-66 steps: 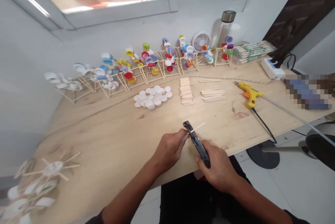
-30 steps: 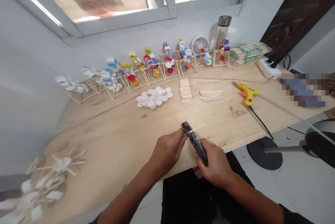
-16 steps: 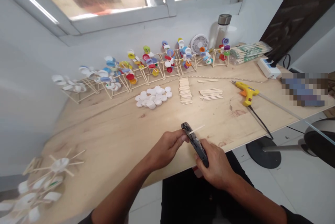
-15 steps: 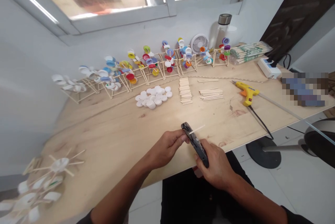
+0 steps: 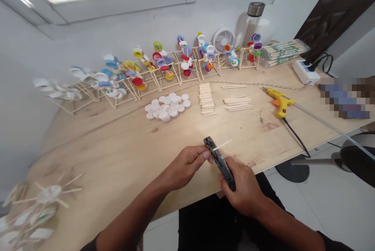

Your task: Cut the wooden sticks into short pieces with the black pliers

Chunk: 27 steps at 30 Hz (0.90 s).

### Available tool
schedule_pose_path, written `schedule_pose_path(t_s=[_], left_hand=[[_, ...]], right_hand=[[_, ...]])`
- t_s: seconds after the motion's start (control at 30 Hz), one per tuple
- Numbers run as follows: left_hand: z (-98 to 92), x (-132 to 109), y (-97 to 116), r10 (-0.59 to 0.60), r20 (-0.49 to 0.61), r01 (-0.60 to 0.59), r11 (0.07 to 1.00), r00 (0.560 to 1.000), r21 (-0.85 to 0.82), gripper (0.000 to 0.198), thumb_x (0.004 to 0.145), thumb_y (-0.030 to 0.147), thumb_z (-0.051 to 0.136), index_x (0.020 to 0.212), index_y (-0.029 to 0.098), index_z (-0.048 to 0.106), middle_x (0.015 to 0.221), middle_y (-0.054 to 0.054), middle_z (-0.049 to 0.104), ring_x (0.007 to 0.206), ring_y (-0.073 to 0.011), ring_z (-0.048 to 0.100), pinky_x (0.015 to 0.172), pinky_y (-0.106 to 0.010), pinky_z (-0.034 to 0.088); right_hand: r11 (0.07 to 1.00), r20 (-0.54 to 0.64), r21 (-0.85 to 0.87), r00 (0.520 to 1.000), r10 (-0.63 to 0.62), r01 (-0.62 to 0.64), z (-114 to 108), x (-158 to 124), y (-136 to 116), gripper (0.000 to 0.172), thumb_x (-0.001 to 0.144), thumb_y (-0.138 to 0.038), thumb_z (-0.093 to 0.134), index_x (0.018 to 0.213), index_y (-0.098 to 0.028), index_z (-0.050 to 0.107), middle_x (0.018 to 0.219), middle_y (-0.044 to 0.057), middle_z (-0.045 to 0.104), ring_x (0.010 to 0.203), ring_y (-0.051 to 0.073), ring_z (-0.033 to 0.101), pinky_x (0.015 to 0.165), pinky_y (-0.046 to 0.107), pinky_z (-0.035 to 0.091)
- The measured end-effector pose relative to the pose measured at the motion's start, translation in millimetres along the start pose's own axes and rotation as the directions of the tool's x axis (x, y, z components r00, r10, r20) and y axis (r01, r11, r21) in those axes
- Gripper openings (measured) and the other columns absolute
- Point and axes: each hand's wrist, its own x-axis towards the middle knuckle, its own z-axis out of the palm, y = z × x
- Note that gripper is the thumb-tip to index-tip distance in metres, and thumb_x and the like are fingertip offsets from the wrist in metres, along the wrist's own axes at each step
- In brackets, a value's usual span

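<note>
My right hand is wrapped round the handles of a black plier-like hand cutter above the table's front edge. A thin pale wooden stick lies crosswise at the cutter's head, one end sticking out to the right. My left hand is closed in a pinch on the stick's other end, its fingertips right beside the cutter's jaws. Those fingers hide that end. Beyond my hands lie an upright stack of short sticks, a bundle of longer sticks and a pile of white bottle caps.
Stick-frame wheels with coloured caps line the wall. A yellow glue gun with its cord lies on the right, near a white power strip. A small fan and bottle stand behind. A spoked wheel lies at left.
My view has tilted down and shifted slightly, so the table items sit a little differently in the picture. Both hands keep the same hold on the stick and cutter.
</note>
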Motion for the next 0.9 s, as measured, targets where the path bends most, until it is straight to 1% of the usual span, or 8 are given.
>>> schedule_pose_path(t_s=[0.13,0.27,0.33,0.4,0.5,0.57,0.67,0.9], left_hand=[[-2.4,4,-2,0.045,-0.005,-0.044,0.992,0.999,0.120,0.028,0.089,0.029,0.032,0.076,0.015,0.053,0.074,0.000,0.056,0.070,-0.0107,0.051,0.067,-0.022,0.040],[6.0,6,-7,0.106,-0.066,-0.072,0.919,0.992,0.388,0.025,0.089,0.025,0.030,0.079,0.016,0.051,0.067,0.001,0.055,0.060,-0.0103,0.052,0.059,-0.020,0.038],[14.1,5,-11,0.214,-0.177,-0.076,0.816,0.961,0.573,0.023,0.088,0.023,0.031,0.077,0.016,0.050,0.062,0.001,0.053,0.055,-0.0105,0.050,0.053,-0.020,0.036],[21.9,3,-16,0.372,-0.253,-0.067,0.666,0.893,0.742,0.021,0.087,0.020,0.034,0.075,0.015,0.050,0.057,0.001,0.051,0.051,-0.0106,0.048,0.049,-0.020,0.033],[28.5,0,-21,0.529,-0.241,-0.040,0.464,0.814,0.885,0.019,0.085,0.016,0.037,0.074,0.015,0.052,0.053,0.001,0.049,0.047,-0.0100,0.046,0.046,-0.021,0.030],[29.2,-1,-23,0.555,-0.225,-0.035,0.418,0.801,0.908,0.019,0.085,0.015,0.037,0.073,0.015,0.052,0.052,0.002,0.048,0.046,-0.0095,0.045,0.046,-0.021,0.030],[27.7,-3,-22,0.514,-0.214,-0.057,0.461,0.831,0.886,0.022,0.087,0.018,0.035,0.071,0.015,0.050,0.052,0.002,0.050,0.045,-0.0094,0.046,0.044,-0.020,0.030],[24.6,-8,-11,0.316,-0.170,-0.092,0.668,0.933,0.738,0.024,0.089,0.024,0.029,0.078,0.017,0.049,0.056,0.001,0.054,0.047,-0.0108,0.050,0.046,-0.020,0.035]], right_hand=[[0.999,0.005,-0.014,0.999,0.040,-0.040,4,4,1,0.009,0.072,-0.019,0.046,0.081,-0.019,0.047,0.064,-0.001,0.055,0.059,0.015,0.051,0.057,0.025,0.034],[0.997,-0.022,-0.034,0.997,0.071,-0.072,6,6,1,0.008,0.072,-0.020,0.046,0.080,-0.018,0.047,0.063,-0.001,0.055,0.059,0.016,0.052,0.056,0.025,0.033],[0.996,-0.027,-0.042,0.997,0.078,-0.079,5,5,1,0.006,0.073,-0.020,0.046,0.079,-0.019,0.046,0.062,-0.001,0.055,0.058,0.015,0.052,0.056,0.025,0.033],[0.996,-0.018,-0.050,0.997,0.077,-0.078,4,5,1,0.007,0.073,-0.021,0.046,0.079,-0.019,0.047,0.063,0.000,0.056,0.058,0.015,0.052,0.056,0.025,0.033],[0.997,0.010,-0.052,0.998,0.065,-0.065,1,4,1,0.010,0.075,-0.023,0.046,0.083,-0.018,0.048,0.067,0.001,0.058,0.062,0.016,0.054,0.058,0.025,0.033],[0.997,0.028,-0.049,0.998,0.062,-0.060,-1,3,1,0.011,0.075,-0.024,0.046,0.085,-0.018,0.049,0.070,0.002,0.059,0.065,0.017,0.054,0.059,0.025,0.034],[0.997,0.055,-0.045,0.997,0.063,-0.061,-4,1,0,0.012,0.076,-0.026,0.047,0.085,-0.018,0.048,0.072,0.002,0.060,0.068,0.018,0.055,0.060,0.026,0.033],[0.999,0.078,-0.015,0.996,0.043,-0.042,-8,-6,-1,0.013,0.078,-0.027,0.046,0.088,-0.018,0.047,0.075,0.003,0.060,0.071,0.018,0.055,0.062,0.026,0.033]])
